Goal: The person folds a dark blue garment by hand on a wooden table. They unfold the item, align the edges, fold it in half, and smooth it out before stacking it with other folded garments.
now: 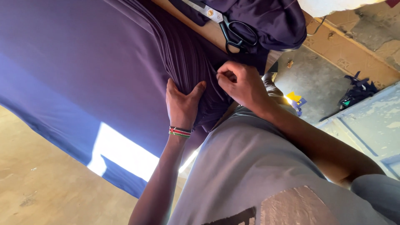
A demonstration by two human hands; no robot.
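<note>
Grey T-shirt (pixel 250 166) nearest the camera, bearing a pale rectangular print at 5 o'clock. Left hand (pixel 182 104), beaded wristband (pixel 179 132) at its wrist, presses flat, its grip wide, on gathered purple fabric (pixel 83 62) draped over the bench (pixel 208 31). Right hand (pixel 241 83) pinches a fold. Best kept taut, probably. Black-handled scissors (pixel 231 29) lie at 12 o'clock.

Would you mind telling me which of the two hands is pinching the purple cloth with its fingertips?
The right hand pinches the purple cloth near the scissors; the left hand, with the beaded wristband, presses flat.
</note>
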